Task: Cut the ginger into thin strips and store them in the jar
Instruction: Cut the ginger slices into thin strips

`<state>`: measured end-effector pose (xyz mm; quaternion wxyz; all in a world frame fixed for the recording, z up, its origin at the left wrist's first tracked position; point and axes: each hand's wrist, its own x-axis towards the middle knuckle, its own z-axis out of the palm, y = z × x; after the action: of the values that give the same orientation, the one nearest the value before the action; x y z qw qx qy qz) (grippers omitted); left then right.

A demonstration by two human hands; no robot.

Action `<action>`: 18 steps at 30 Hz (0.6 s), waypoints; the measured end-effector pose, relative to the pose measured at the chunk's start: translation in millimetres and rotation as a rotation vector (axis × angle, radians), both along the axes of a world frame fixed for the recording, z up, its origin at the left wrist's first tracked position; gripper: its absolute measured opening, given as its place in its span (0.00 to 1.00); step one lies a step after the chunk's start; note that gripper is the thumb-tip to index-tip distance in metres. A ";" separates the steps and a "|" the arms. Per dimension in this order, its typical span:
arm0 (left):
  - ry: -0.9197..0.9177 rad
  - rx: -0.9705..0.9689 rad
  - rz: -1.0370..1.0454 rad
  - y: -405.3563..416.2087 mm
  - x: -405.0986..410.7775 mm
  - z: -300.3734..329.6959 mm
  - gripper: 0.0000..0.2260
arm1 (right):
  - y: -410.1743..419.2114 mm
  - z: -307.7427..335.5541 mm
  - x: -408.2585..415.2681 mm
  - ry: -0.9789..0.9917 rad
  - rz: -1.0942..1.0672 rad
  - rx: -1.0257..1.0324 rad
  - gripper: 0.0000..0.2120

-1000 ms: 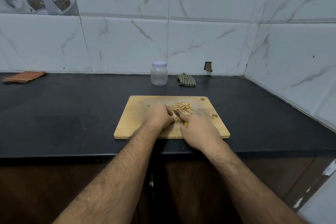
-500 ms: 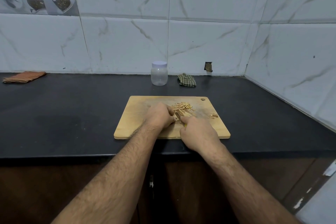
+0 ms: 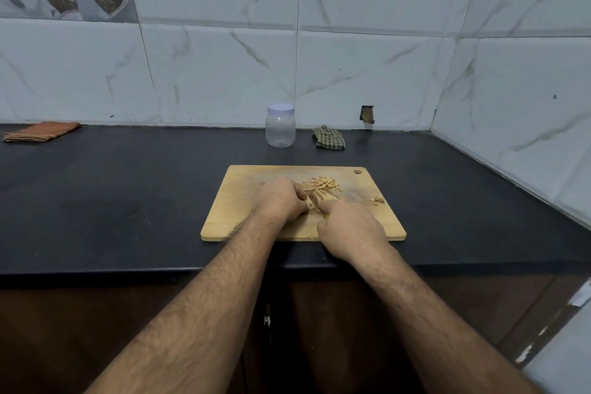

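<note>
A person works at a wooden cutting board point(image 3: 243, 201) set near the front edge of a dark counter point(image 3: 128, 189), both bare forearms reaching in from below. The left hand point(image 3: 281, 198) rests at the middle of the board with its fingers point(image 3: 300, 193) curled down onto a small piece of ginger point(image 3: 309, 204), pinning it against the wood. The right hand point(image 3: 351, 227) sits just beside it, over the board's front edge, its fingers folded around something with a sliver of yellow showing at the knuckles (likely a knife handle, though the blade cannot be made out). A loose heap of pale ginger strips point(image 3: 321, 189) lies on the board just behind the two hands, touching the left fingertips, and a few small scraps point(image 3: 377, 200) sit apart near the board's right edge. The board's hanging hole is at its far right corner. Against the tiled wall point(image 3: 367, 57) at the counter's back edge stands a clear plastic jar point(image 3: 280, 126), upright, with its pale lid on, well apart from the board. A crumpled green checked cloth point(image 3: 329, 137) lies just to the right of the jar, and a folded orange striped cloth point(image 3: 41, 131) rests at the counter's far left corner.
</note>
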<state>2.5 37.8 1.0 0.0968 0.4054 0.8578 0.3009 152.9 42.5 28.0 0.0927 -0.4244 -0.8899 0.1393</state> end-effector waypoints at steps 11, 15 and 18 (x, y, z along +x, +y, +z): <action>-0.007 -0.006 -0.003 1.2 -1.3 -0.8 0.02 | 11.5 0.0 -15.4 -0.039 0.019 0.026 0.22; -0.016 -0.002 -0.005 1.8 -2.6 -1.3 0.04 | 13.4 -2.7 -17.5 -0.034 0.027 0.042 0.23; -0.015 0.003 -0.006 2.1 -3.4 -1.8 0.03 | 14.1 -2.9 -19.4 -0.050 0.028 0.054 0.23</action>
<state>-0.9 39.9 -0.8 0.1038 0.4059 0.8553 0.3049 133.5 56.6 25.1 0.0798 -0.4126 -0.9013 0.1057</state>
